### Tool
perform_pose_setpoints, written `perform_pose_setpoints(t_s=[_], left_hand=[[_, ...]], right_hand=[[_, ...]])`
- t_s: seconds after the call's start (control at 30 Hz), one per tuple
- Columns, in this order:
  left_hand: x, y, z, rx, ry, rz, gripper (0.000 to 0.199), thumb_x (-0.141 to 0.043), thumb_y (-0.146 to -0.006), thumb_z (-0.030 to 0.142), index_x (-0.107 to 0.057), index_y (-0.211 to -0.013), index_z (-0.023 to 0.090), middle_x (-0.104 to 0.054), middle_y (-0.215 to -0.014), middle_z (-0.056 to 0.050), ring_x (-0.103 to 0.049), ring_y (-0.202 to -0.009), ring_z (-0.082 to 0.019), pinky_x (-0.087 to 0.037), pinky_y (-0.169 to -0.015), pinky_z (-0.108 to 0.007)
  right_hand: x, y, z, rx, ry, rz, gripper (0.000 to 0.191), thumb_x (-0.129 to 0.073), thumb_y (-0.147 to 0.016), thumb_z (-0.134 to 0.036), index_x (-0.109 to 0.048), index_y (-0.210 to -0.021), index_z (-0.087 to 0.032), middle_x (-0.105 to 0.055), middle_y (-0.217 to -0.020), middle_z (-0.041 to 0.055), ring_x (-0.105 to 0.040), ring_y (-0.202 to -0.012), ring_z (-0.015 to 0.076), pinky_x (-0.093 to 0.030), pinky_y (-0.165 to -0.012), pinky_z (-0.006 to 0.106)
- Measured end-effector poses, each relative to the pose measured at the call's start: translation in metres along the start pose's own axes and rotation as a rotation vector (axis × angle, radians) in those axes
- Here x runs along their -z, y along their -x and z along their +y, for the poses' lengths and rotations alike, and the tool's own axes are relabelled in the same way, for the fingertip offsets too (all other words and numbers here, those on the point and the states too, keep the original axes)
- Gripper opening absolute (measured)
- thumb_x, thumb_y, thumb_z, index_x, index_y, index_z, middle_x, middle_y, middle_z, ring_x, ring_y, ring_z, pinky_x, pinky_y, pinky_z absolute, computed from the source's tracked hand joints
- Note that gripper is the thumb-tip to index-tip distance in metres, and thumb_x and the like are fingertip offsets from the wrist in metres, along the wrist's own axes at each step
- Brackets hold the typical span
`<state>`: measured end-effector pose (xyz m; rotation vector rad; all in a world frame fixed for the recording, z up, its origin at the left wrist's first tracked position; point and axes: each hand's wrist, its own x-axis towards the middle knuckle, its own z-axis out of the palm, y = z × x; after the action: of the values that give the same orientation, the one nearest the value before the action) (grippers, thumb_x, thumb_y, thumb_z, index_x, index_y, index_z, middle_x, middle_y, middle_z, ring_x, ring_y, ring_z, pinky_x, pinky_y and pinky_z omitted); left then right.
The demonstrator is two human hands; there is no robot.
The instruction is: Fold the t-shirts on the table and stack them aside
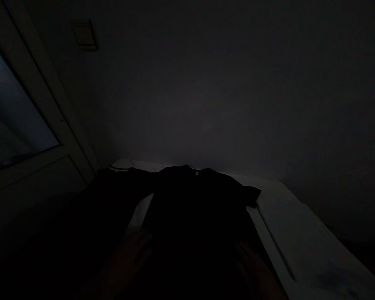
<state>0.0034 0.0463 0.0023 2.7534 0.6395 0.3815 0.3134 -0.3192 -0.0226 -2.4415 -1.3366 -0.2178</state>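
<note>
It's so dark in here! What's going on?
In a dim room, a person's left hand and right hand appear to be at the near part of a black T-shirt, which lies spread out on a white bed. Another dark garment lies to its left. The gloom hides exactly how the hands touch the cloth.
</note>
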Motion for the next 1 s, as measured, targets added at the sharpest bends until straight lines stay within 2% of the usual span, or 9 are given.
perform_pose_setpoints(t_s=[0.1,0.17,0.23,0.33,0.47,0.57,0.73,0.9,1.0], left_hand=[[0.028,-0.12,-0.011,0.16,-0.037,0.011,0.049,-0.043,-0.099,0.04,-0.058,-0.139,0.018,-0.063,-0.14,-0.011,-0.059,-0.129,-0.025,-0.045,-0.112,-0.04],[0.038,-0.19,-0.028,0.326,-0.125,0.034,0.05,-0.042,-0.1,0.038,-0.055,-0.139,0.011,-0.061,-0.141,-0.016,-0.056,-0.132,-0.025,-0.041,-0.113,-0.036],[0.04,-0.24,-0.047,0.387,-0.156,0.049,0.047,-0.042,-0.1,0.037,-0.059,-0.132,0.006,-0.063,-0.134,-0.022,-0.058,-0.128,-0.028,-0.043,-0.108,-0.038],[0.03,-0.278,-0.069,0.42,-0.174,0.044,0.039,-0.052,-0.095,0.039,-0.067,-0.114,0.008,-0.067,-0.121,-0.025,-0.06,-0.121,-0.036,-0.048,-0.099,-0.045],[0.015,-0.3,-0.087,0.42,-0.159,0.047,0.023,-0.064,-0.085,0.03,-0.068,-0.101,0.014,-0.066,-0.118,-0.023,-0.057,-0.122,-0.041,-0.047,-0.097,-0.054],[0.013,-0.321,-0.102,0.379,-0.077,0.071,0.015,-0.059,-0.089,0.025,-0.064,-0.102,0.019,-0.068,-0.115,-0.016,-0.06,-0.118,-0.033,-0.046,-0.098,-0.047],[0.008,-0.347,-0.131,0.367,0.106,0.144,0.008,-0.053,-0.092,0.02,-0.057,-0.098,0.019,-0.069,-0.093,-0.007,-0.067,-0.095,-0.023,-0.049,-0.085,-0.033],[-0.008,-0.337,-0.148,0.354,0.295,0.232,0.016,-0.053,-0.085,0.015,-0.056,-0.1,0.021,-0.061,-0.073,0.002,-0.065,-0.073,-0.018,-0.049,-0.072,-0.028],[-0.013,-0.33,-0.153,0.312,0.396,0.276,0.026,-0.05,-0.083,0.013,-0.056,-0.108,0.02,-0.058,-0.067,0.006,-0.062,-0.065,-0.016,-0.048,-0.067,-0.027]], right_hand=[[-0.012,-0.126,-0.068,0.189,-0.17,-0.144,0.054,-0.036,-0.103,-0.045,-0.055,-0.146,-0.018,-0.052,-0.151,0.0125,-0.048,-0.14,0.0299,-0.044,-0.114,0.051],[-0.022,-0.204,-0.111,0.277,-0.215,-0.224,0.054,-0.035,-0.103,-0.042,-0.052,-0.148,-0.015,-0.05,-0.153,0.0128,-0.043,-0.144,0.0282,-0.039,-0.118,0.049],[-0.037,-0.267,-0.145,0.333,-0.228,-0.258,0.054,-0.035,-0.103,-0.038,-0.05,-0.149,-0.013,-0.049,-0.154,0.0138,-0.039,-0.146,0.028,-0.035,-0.12,0.048],[-0.067,-0.324,-0.173,0.328,-0.191,-0.275,0.055,-0.035,-0.103,-0.035,-0.048,-0.149,-0.007,-0.046,-0.155,0.0177,-0.036,-0.148,0.0284,-0.031,-0.122,0.046],[-0.108,-0.338,-0.178,0.256,-0.108,-0.313,0.063,-0.035,-0.104,-0.044,-0.04,-0.153,-0.006,-0.036,-0.16,0.0185,-0.028,-0.151,0.0317,-0.023,-0.123,0.049],[-0.123,-0.331,-0.175,0.251,-0.094,-0.307,0.071,-0.034,-0.102,-0.055,-0.034,-0.157,-0.011,-0.027,-0.164,0.0162,-0.02,-0.154,0.0334,-0.016,-0.124,0.053],[-0.127,-0.328,-0.174,0.224,-0.081,-0.319,0.079,-0.033,-0.1,-0.062,-0.025,-0.161,-0.012,-0.021,-0.166,0.0167,-0.015,-0.154,0.0345,-0.015,-0.124,0.052],[-0.126,-0.338,-0.174,0.202,-0.057,-0.404,0.084,-0.034,-0.097,-0.069,-0.029,-0.159,-0.012,-0.02,-0.166,0.0191,-0.015,-0.154,0.0353,-0.015,-0.123,0.055],[-0.123,-0.363,-0.175,0.233,-0.048,-0.398,0.072,-0.031,-0.101,-0.06,-0.036,-0.157,-0.014,-0.027,-0.165,0.017,-0.02,-0.153,0.0353,-0.017,-0.121,0.058]])
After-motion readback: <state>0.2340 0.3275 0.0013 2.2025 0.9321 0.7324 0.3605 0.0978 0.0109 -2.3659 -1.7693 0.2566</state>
